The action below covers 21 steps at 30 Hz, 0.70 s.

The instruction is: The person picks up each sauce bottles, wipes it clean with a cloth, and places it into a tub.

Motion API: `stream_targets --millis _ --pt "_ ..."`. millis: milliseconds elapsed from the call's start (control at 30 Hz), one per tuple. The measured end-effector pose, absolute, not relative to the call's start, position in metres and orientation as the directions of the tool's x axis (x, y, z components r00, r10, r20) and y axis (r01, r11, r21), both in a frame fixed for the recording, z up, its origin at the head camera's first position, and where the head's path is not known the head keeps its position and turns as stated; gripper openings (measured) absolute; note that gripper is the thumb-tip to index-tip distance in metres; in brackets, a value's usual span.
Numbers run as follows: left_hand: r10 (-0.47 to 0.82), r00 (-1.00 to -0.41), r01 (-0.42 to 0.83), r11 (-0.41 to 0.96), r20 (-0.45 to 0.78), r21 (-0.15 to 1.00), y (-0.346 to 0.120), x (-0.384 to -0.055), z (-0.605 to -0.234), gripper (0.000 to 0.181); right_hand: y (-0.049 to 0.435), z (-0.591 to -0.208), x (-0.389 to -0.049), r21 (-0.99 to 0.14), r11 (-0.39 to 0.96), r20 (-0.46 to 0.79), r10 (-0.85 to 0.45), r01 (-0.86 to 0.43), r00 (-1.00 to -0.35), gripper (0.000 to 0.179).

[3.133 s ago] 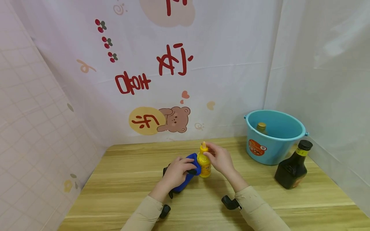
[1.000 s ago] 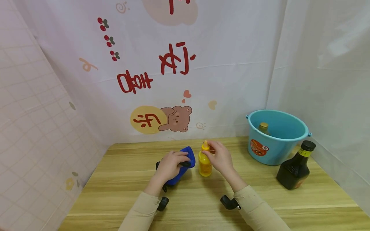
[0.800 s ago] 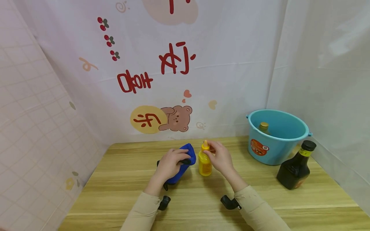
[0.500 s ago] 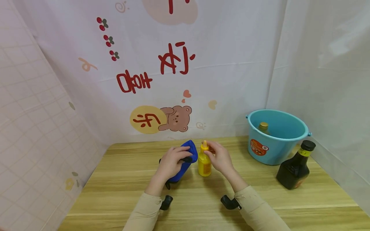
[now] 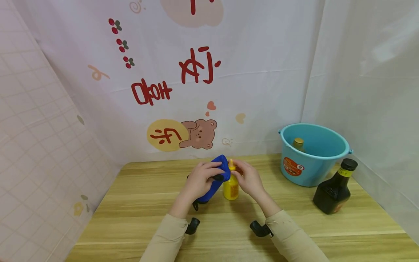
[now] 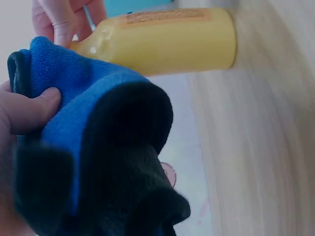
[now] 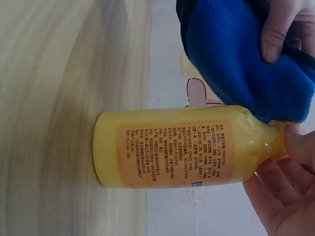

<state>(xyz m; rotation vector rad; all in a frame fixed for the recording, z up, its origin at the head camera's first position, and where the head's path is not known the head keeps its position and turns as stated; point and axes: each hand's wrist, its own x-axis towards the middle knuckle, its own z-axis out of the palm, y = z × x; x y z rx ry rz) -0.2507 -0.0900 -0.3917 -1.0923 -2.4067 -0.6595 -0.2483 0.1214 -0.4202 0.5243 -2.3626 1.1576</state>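
Observation:
My left hand (image 5: pixel 200 182) grips a folded blue cloth (image 5: pixel 212 189) with dark edging. The left wrist view shows the thumb pressed on the fluffy blue side of the cloth (image 6: pixel 74 73). Upright on the table stands a yellow squeeze bottle (image 5: pixel 231 189) with a pointed tip. Its neck is pinched by my right hand (image 5: pixel 249 179). In the right wrist view, the cloth (image 7: pixel 231 54) lies against the shoulder and neck of the bottle (image 7: pixel 172 147), whose printed label faces that camera.
A light blue bucket (image 5: pixel 302 171) stands at the back right, with a gold-capped bottle (image 5: pixel 298 143) inside. Beside it is a dark sauce bottle (image 5: pixel 332 193) with a black cap. A white printed curtain (image 5: pixel 262 91) hangs behind the wooden table (image 5: pixel 137 211).
My left hand has moved the cloth rightward and upward, from beside the yellow bottle to its neck. My right hand still holds the bottle in nearly the same spot.

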Motion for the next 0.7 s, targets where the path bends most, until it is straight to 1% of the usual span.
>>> stream_targets --millis 167,433,700 --pt "0.583 -0.615 0.773 0.577 0.531 0.261 -0.0865 -0.2528 -0.3966 0.035 0.1213 -0.4208 -0.2482 -0.627 0.592 0.544 -0.132 -0.506 -0.829 0.035" --pt "0.631 -0.646 0.756 0.606 0.430 0.248 -0.0875 -0.2516 -0.3970 0.035 0.1214 -0.4218 -0.2500 -0.621 0.595 0.553 -0.130 -0.511 -0.823 0.034" --pt "0.658 -0.655 0.750 0.627 0.371 0.212 -0.0905 -0.2515 -0.3980 0.035 0.1211 -0.4214 -0.2495 -0.625 0.591 0.549 -0.131 -0.510 -0.825 0.034"
